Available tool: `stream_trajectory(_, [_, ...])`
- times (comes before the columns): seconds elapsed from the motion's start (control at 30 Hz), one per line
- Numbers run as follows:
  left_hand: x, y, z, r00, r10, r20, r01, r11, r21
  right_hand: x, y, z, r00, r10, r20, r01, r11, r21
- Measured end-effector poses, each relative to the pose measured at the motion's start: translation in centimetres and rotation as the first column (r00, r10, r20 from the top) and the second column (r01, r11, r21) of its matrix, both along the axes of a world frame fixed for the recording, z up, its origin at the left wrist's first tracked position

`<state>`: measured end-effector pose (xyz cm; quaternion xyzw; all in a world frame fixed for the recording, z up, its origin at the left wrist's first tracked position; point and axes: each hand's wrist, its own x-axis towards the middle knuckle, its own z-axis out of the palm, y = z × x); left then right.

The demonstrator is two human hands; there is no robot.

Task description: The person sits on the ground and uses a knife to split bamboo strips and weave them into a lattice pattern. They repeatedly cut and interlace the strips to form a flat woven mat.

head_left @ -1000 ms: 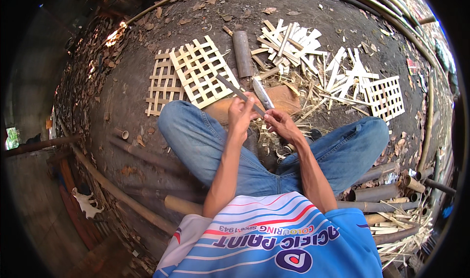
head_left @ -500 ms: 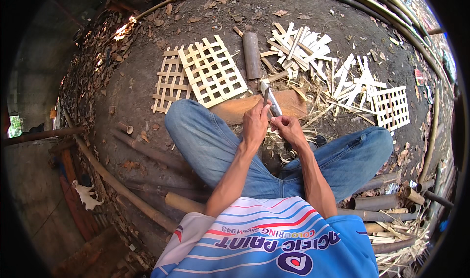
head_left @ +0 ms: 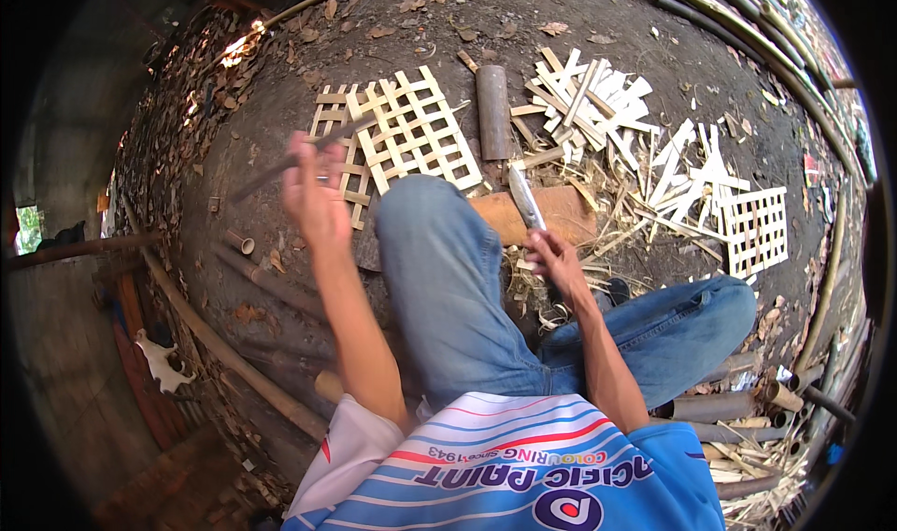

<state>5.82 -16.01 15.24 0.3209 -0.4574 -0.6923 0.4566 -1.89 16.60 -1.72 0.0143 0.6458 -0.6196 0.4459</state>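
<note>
- Dark strip: blurred, crossing the left hand's fingers; whether they grip it, I cannot tell.
- Knife: held in the right hand, blade pointing ahead of it.
- Woven lattice: beyond and right of the left hand.
- Bamboo tube: farther ahead of the right hand.

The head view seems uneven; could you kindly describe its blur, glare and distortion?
In the head view, the left hand and dark strip are blurred, the right hand crisper; the knife blade glints; the upper right edge looks washed out, and poles bend along the rim.
</note>
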Motion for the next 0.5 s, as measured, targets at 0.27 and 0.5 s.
stream_trajectory(0.27, [-0.1, 0.7, -28.1, 0.909, -0.399, 0.123, 0.298, 0.826, 0.479, 2.1, 0.6, -2.4, 0.952, 0.288, -0.103, -0.275, 0.953, 0.126])
stream_trajectory(0.5, [-3.6, 2.9, -27.1, 0.989, -0.127, 0.074, 0.039, 0.713, 0.7, 2.4, 0.1, 0.6, 0.964, 0.21, -0.16, -0.172, 0.96, 0.221])
